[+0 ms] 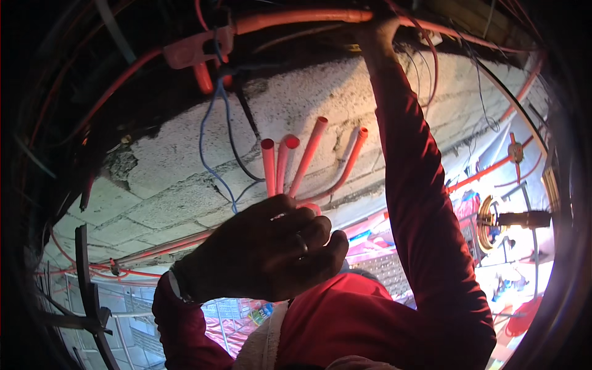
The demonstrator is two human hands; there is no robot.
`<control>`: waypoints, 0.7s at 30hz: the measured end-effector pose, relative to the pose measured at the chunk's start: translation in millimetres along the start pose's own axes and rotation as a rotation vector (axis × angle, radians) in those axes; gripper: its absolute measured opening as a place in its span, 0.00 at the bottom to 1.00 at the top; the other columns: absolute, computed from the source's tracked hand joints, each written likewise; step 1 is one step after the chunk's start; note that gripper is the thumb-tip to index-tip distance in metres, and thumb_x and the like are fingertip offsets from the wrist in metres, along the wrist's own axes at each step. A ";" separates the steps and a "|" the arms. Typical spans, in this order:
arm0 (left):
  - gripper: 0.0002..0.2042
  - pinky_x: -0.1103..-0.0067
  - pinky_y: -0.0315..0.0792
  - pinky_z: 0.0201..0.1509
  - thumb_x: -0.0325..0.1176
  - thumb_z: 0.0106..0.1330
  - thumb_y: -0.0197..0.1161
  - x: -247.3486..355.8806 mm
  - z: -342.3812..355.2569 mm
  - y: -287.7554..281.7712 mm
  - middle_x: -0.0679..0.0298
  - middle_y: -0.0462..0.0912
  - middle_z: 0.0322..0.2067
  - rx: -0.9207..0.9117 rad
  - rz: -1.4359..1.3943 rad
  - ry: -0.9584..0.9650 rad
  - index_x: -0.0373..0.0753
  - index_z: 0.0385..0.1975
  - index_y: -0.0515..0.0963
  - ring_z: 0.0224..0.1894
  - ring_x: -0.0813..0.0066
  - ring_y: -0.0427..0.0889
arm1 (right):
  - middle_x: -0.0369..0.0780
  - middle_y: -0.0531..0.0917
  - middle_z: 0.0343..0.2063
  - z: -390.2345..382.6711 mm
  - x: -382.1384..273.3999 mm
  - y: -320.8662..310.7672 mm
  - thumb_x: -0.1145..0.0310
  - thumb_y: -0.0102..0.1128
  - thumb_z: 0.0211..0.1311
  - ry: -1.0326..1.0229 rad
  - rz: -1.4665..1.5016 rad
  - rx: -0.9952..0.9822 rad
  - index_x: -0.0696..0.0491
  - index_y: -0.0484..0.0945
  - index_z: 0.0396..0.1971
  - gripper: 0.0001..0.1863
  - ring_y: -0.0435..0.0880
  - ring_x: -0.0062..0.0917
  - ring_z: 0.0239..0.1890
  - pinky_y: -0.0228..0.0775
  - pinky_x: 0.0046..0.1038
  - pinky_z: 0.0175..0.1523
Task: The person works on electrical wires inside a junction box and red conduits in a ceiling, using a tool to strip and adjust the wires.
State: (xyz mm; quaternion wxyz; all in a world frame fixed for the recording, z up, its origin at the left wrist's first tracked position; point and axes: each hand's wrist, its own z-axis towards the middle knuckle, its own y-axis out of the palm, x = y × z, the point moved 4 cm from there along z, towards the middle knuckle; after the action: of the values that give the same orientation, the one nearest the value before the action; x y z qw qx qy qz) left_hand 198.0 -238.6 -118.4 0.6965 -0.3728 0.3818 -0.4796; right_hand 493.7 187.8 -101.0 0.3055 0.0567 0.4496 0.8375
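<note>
My left hand (277,246) is closed round a bundle of several orange-red plastic conduit pipes (305,159). Their open ends point upward, and one of them bends outward to the right. A ring and a wrist strap show on this hand. High overhead, my right hand (380,36) is raised at an orange conduit pipe (302,21) running along the ceiling. Its fingers look wrapped round the pipe, though they are dark and partly hidden. An orange-red junction box (197,49) is attached further left on that run, with short pipe stubs below it.
Blue and black wires (206,139) dangle beside a pale block wall (166,160). Dark metal bars (89,290) stand at the lower left. To the right hang an orange junction box (515,148) and a gold-coloured ring-shaped fitting (489,223). Racks and bright clutter lie below.
</note>
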 end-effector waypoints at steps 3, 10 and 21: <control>0.16 0.73 0.77 0.44 0.29 0.61 0.69 3.2 -8.2 15.4 0.64 0.81 0.41 -0.022 -0.037 0.055 0.43 0.50 0.82 0.42 0.72 0.84 | 0.42 0.85 0.35 0.0 -1.6 -1.2 0.60 0.52 0.69 -0.073 -0.056 -0.140 0.54 0.79 0.42 0.14 0.84 0.36 0.39 0.81 0.42 0.49; 0.15 0.73 0.76 0.41 0.29 0.63 0.69 18.1 -41.5 53.3 0.66 0.80 0.39 0.022 -0.220 0.016 0.41 0.50 0.82 0.35 0.74 0.81 | 0.42 0.83 0.30 -19.7 -11.8 18.0 0.55 0.49 0.71 -0.083 -0.018 0.008 0.54 0.81 0.40 0.19 0.83 0.36 0.35 0.80 0.40 0.44; 0.08 0.67 0.79 0.47 0.29 0.67 0.68 45.3 -91.7 170.3 0.53 0.86 0.36 -0.025 -0.883 -0.507 0.35 0.43 0.81 0.39 0.56 0.86 | 0.38 0.85 0.38 28.1 -15.8 -26.1 0.63 0.49 0.69 -0.249 -0.236 -0.054 0.53 0.81 0.48 0.16 0.83 0.31 0.43 0.75 0.37 0.56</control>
State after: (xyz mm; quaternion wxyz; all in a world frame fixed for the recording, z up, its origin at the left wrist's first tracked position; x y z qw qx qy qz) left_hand 193.0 -251.3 -316.6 0.4934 -0.6118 0.0124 -0.6181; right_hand 528.8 209.8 -102.1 0.4565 0.0985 0.3893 0.7939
